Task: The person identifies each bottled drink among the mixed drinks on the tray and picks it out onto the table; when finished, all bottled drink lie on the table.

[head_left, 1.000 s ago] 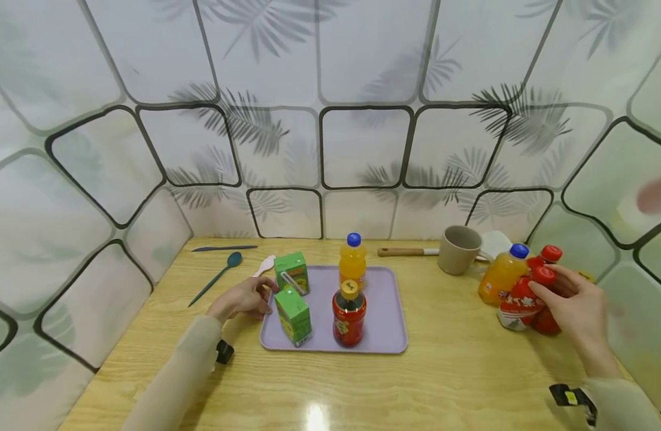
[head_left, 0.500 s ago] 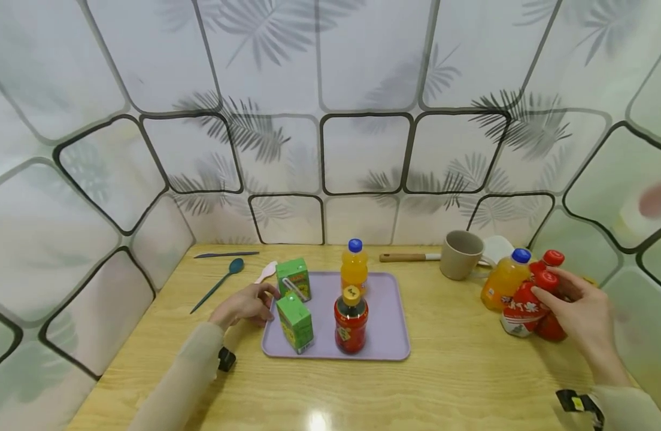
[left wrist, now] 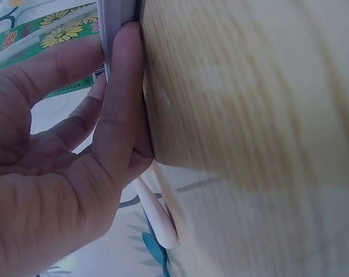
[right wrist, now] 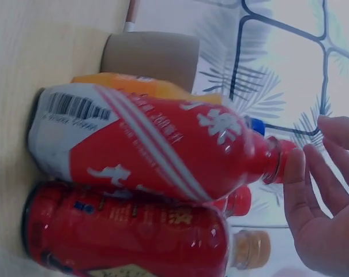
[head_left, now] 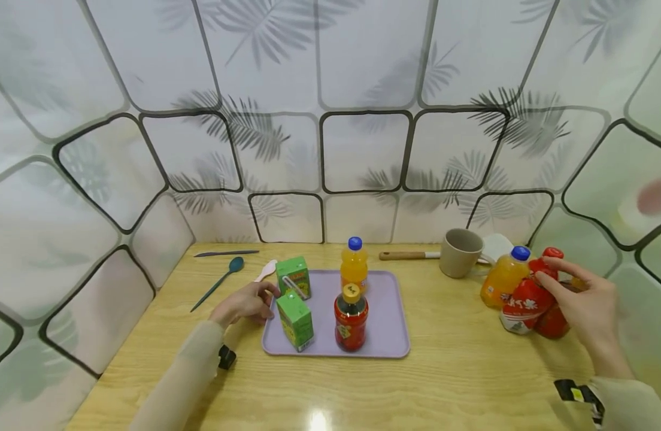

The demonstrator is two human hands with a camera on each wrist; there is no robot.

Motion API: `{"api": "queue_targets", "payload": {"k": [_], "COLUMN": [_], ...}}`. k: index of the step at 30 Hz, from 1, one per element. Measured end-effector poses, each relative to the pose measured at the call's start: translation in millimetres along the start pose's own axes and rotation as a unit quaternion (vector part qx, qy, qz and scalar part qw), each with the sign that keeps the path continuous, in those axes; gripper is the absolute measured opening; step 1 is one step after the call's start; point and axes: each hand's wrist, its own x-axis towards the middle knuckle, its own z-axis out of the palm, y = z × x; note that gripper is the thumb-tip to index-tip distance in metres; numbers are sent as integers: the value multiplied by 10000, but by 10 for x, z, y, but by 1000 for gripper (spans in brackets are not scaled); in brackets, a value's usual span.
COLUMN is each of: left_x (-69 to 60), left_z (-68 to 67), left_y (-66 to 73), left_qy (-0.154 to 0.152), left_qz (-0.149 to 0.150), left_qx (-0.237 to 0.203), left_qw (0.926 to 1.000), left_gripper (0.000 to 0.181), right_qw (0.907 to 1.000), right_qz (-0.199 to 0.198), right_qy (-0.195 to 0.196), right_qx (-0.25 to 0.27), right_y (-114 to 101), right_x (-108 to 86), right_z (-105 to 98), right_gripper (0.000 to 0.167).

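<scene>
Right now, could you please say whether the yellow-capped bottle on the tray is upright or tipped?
Upright: in the head view, the yellow-capped bottle stands on the purple tray, its cap on top.

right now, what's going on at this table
A person is using both bare hands at a wooden table. The left hand pinches the left edge of a purple tray holding two green drink boxes, an orange drink bottle and a dark red bottle. The right hand is at the cap of a red-and-white bottle, fingers loosely spread; whether they touch it is hard to tell. That bottle stands among other bottles, near a mug.
</scene>
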Motion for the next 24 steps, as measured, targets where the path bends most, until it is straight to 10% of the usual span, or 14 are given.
{"api": "queue_targets", "payload": {"k": [14,24], "left_x": [26,12], "left_z": [1,8], "left_y": [12,-1], "left_qy": [-95,10], "left_qz": [11,-22], "left_qx": [86,41], "left_qw": [9999,10000], "left_gripper": [47,45], "right_qw": [9963,9765], "right_qz": [-760,-889], "right_qy": [-314,-1778], "right_qx": [269,827], "right_y": [-102,-187], "right_x": [-34,-94], "right_z": [319,786], "right_gripper": [32,24]}}
